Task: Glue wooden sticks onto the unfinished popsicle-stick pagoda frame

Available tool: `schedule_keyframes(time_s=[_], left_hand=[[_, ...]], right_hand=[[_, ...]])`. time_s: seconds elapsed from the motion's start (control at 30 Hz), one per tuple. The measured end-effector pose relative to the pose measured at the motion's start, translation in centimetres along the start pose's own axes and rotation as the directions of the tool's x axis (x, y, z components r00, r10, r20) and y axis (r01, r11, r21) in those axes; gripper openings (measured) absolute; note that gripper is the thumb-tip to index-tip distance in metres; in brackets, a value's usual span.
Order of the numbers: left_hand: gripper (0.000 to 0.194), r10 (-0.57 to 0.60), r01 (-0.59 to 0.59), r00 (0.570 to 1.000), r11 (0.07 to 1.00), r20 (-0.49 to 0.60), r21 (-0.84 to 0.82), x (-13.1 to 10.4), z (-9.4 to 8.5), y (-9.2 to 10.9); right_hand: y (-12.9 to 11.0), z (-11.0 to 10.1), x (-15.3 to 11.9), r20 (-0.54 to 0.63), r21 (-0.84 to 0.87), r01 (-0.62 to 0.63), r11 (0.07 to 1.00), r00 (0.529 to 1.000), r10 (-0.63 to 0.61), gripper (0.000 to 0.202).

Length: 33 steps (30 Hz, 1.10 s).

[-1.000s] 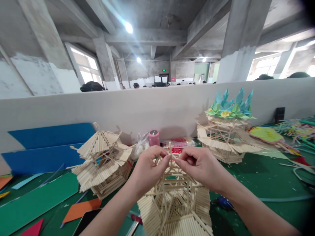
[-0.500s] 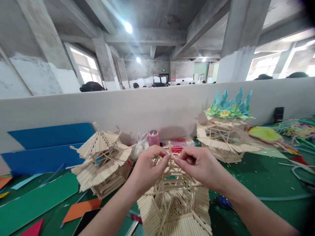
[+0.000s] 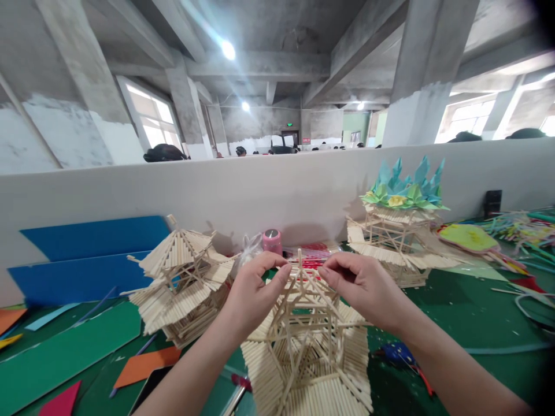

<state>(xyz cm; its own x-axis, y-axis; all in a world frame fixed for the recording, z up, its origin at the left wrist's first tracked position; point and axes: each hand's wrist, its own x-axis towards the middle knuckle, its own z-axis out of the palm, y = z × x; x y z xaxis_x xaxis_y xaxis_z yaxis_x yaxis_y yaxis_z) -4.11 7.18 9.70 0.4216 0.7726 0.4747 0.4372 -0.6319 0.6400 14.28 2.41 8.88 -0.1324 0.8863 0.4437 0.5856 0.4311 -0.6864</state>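
While my left hand [image 3: 256,289] and right hand [image 3: 362,289] curl their fingers, pinching sticks or not I can't tell, the stick house [image 3: 307,361] pokes up between them on the green table [image 3: 470,315] in a gray room [image 3: 277,63].

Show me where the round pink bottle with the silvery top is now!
In the head view, the pink bottle stands just left of centre, before the long white partition, right of the whitish plastic bag and beyond the person's left hand.
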Motion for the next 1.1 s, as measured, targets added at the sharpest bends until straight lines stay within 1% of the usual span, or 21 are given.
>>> schedule_keyframes(time_s=[0.1, 0.2, 0.3, 0.37, 0.67, 1.1], left_hand=[[0.017, 0.029, -0.029, 1.000, 1.000, -0.001, -0.004, 0.0, 0.1, 0.0], [0.018, 0.054, -0.054, 0.998, 0.998, 0.010, -0.019, -0.1, 0.4, 0.0], [0.020, 0.065, -0.064, 0.998, 0.997, 0.024, -0.034, -0.2, 0.5, 0.0], [0.021, 0.066, -0.065, 0.997, 0.997, 0.032, -0.040, -0.2, 0.6, 0.0], [0.020, 0.067, -0.063, 0.995, 0.996, 0.068, -0.059, 0.0, 0.9, 0.1], [0.019, 0.062, -0.057, 0.996, 0.996, 0.061, -0.075, 0.0, 0.9, 0.0]], right_hand=[[-0.1, 0.2, -0.1, 0.001, -0.016, -0.013, 1.000, 1.000, 0.013, 0.016], [-0.3, 0.5, -0.1, -0.005, -0.070, -0.028, 0.997, 1.000, 0.028, 0.016], [-0.4, 0.6, 0.0, 0.001, -0.129, -0.031, 0.991, 1.000, 0.031, 0.016], [-0.4, 0.7, 0.0, 0.001, -0.140, -0.032, 0.990, 0.999, 0.032, 0.015], [-0.4, 1.2, 0.3, 0.007, -0.106, -0.033, 0.994, 0.999, 0.034, 0.016], [-0.5, 1.2, 0.3, 0.019, -0.079, -0.032, 0.996, 0.999, 0.034, 0.019]])
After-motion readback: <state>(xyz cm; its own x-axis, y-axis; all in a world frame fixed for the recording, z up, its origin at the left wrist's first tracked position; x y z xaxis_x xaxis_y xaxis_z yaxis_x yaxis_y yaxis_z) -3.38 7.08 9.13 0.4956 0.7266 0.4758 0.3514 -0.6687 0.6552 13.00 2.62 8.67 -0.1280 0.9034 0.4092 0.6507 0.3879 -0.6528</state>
